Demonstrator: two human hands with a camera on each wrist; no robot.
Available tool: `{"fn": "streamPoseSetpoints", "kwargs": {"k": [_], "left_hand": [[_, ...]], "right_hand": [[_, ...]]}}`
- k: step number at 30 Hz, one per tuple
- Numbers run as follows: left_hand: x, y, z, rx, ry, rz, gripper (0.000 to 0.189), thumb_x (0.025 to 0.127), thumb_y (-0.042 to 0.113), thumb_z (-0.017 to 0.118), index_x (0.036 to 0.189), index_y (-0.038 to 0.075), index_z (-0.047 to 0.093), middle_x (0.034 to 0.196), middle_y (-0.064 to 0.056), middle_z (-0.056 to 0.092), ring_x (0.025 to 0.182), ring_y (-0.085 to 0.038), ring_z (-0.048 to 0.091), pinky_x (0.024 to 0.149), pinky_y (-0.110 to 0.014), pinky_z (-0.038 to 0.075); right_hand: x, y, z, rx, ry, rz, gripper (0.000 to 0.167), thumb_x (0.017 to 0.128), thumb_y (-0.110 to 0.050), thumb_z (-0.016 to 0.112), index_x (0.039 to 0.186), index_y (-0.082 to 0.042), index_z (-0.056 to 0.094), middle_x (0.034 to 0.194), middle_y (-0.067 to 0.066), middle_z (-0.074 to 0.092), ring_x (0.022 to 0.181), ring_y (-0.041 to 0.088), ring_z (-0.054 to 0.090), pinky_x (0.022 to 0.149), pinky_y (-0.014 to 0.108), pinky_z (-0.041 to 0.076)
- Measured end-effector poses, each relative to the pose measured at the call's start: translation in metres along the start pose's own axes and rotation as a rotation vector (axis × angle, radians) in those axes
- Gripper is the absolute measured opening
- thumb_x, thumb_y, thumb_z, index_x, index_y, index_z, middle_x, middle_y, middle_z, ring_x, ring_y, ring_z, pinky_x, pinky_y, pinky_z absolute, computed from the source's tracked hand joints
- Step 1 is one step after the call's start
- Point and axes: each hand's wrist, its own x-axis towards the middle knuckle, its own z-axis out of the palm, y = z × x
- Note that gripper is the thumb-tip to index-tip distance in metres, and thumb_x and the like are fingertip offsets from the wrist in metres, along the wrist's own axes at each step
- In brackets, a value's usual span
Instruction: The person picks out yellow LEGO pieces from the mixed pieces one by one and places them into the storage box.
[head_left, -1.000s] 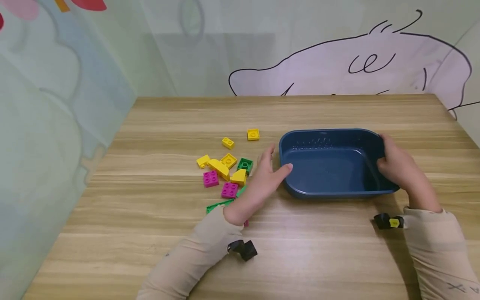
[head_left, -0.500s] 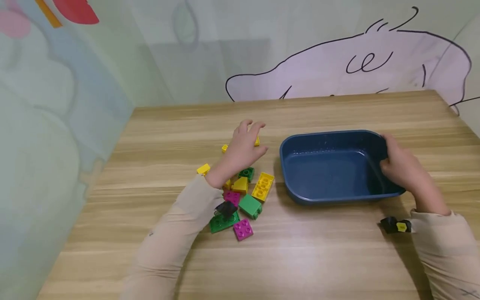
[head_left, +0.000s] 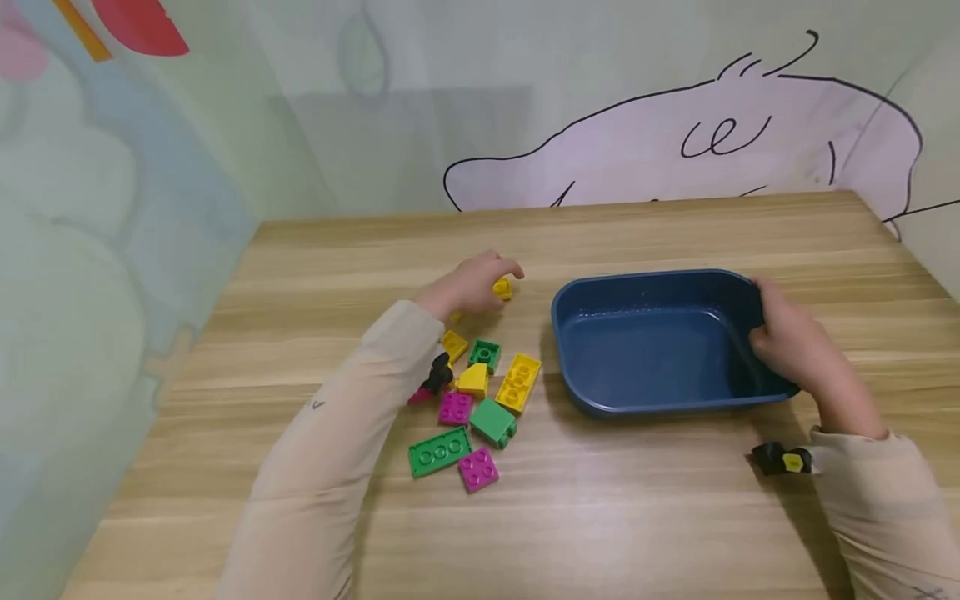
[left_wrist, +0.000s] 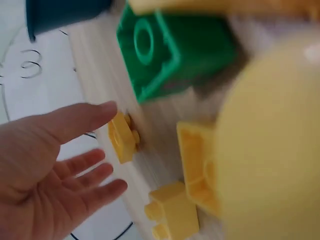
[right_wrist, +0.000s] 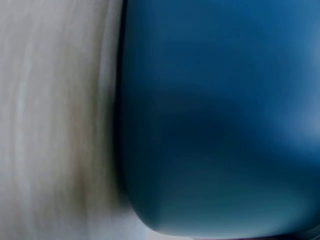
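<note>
My left hand (head_left: 472, 283) reaches over the far end of the pile, fingers spread about a small square yellow toy brick (head_left: 502, 288). In the left wrist view the thumb and fingers of the hand (left_wrist: 45, 165) are parted, the thumb tip right at the yellow brick (left_wrist: 122, 139). Another small yellow brick (head_left: 455, 317) is mostly hidden under the hand. On the right, my right hand (head_left: 798, 346) grips the right end of a dark blue plastic basin (head_left: 660, 358), thumb inside the rim. The basin's outer wall (right_wrist: 215, 110) fills most of the right wrist view.
Nearer me lie a long yellow brick (head_left: 519, 383), a yellow sloped brick (head_left: 473, 380), green bricks such as a flat plate (head_left: 440, 452) and a block (head_left: 493, 422), and magenta bricks (head_left: 478, 469). A painted wall (head_left: 360, 150) stands behind the wooden table (head_left: 637, 508).
My left hand has left the basin's left rim and moved left and away from me to the far yellow bricks. The right hand has kept its grip on the basin.
</note>
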Motion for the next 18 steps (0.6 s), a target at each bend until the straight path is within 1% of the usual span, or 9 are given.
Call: {"fn": "streamPoseSetpoints", "kwargs": {"k": [3, 4, 5, 8, 11, 13, 16, 18], "left_hand": [[0.003, -0.003, -0.001, 0.018, -0.062, 0.003, 0.042, 0.086, 0.003, 0.063, 0.127, 0.007, 0.054, 0.129, -0.013, 0.047, 0.117, -0.026, 0.043, 0.103, -0.035, 0.033], [0.004, -0.004, -0.001, 0.02, -0.072, 0.005, 0.041, 0.086, 0.003, 0.064, 0.125, 0.007, 0.055, 0.129, -0.013, 0.047, 0.116, -0.027, 0.043, 0.103, -0.035, 0.033], [0.006, -0.004, -0.001, 0.022, -0.079, 0.008, 0.04, 0.085, 0.002, 0.064, 0.124, 0.007, 0.056, 0.129, -0.013, 0.047, 0.116, -0.027, 0.043, 0.103, -0.035, 0.033], [0.011, -0.004, -0.001, 0.026, -0.076, 0.022, 0.04, 0.083, 0.0, 0.066, 0.122, 0.005, 0.057, 0.129, -0.013, 0.049, 0.116, -0.027, 0.043, 0.102, -0.035, 0.034], [0.015, -0.004, 0.0, 0.026, -0.063, 0.035, 0.039, 0.081, -0.002, 0.066, 0.119, 0.003, 0.058, 0.126, -0.014, 0.051, 0.114, -0.027, 0.045, 0.101, -0.035, 0.035], [0.018, -0.004, 0.0, 0.034, -0.06, 0.036, 0.034, 0.081, -0.002, 0.066, 0.114, 0.002, 0.06, 0.121, -0.013, 0.054, 0.11, -0.027, 0.046, 0.1, -0.035, 0.036], [0.022, -0.002, 0.001, 0.036, -0.067, 0.03, 0.025, 0.08, -0.003, 0.066, 0.105, 0.001, 0.063, 0.113, -0.012, 0.058, 0.104, -0.026, 0.046, 0.097, -0.035, 0.037], [0.024, 0.0, 0.001, 0.035, -0.069, 0.023, 0.02, 0.08, -0.004, 0.066, 0.1, 0.001, 0.065, 0.107, -0.012, 0.059, 0.1, -0.026, 0.046, 0.095, -0.035, 0.038]], "right_hand": [[-0.001, 0.0, 0.004, 0.007, 0.01, -0.017, 0.063, 0.077, 0.009, 0.042, 0.134, 0.021, 0.017, 0.112, 0.049, 0.04, 0.083, 0.048, 0.05, 0.071, 0.062, 0.04], [-0.001, 0.0, 0.005, 0.008, 0.016, -0.026, 0.063, 0.077, 0.009, 0.042, 0.133, 0.021, 0.017, 0.11, 0.049, 0.041, 0.08, 0.047, 0.05, 0.069, 0.061, 0.04], [-0.001, 0.001, 0.006, 0.008, 0.018, -0.031, 0.063, 0.077, 0.01, 0.042, 0.133, 0.022, 0.017, 0.11, 0.049, 0.041, 0.08, 0.047, 0.05, 0.07, 0.06, 0.04], [-0.001, 0.001, 0.005, 0.009, 0.021, -0.04, 0.063, 0.077, 0.011, 0.042, 0.133, 0.022, 0.016, 0.111, 0.049, 0.04, 0.081, 0.047, 0.049, 0.07, 0.06, 0.04], [0.0, 0.001, 0.004, 0.001, 0.034, -0.055, 0.063, 0.077, 0.011, 0.041, 0.133, 0.022, 0.016, 0.11, 0.048, 0.041, 0.077, 0.044, 0.049, 0.067, 0.057, 0.04], [0.001, 0.001, 0.002, -0.003, 0.035, -0.054, 0.062, 0.077, 0.01, 0.041, 0.133, 0.022, 0.016, 0.108, 0.048, 0.042, 0.072, 0.04, 0.048, 0.064, 0.055, 0.04], [0.0, 0.001, 0.001, -0.007, 0.027, -0.041, 0.063, 0.078, 0.009, 0.041, 0.134, 0.022, 0.016, 0.107, 0.047, 0.043, 0.069, 0.037, 0.046, 0.062, 0.053, 0.04], [0.0, 0.001, 0.0, -0.007, 0.026, -0.029, 0.063, 0.078, 0.009, 0.04, 0.134, 0.022, 0.016, 0.11, 0.048, 0.042, 0.071, 0.039, 0.047, 0.064, 0.054, 0.041]]}}
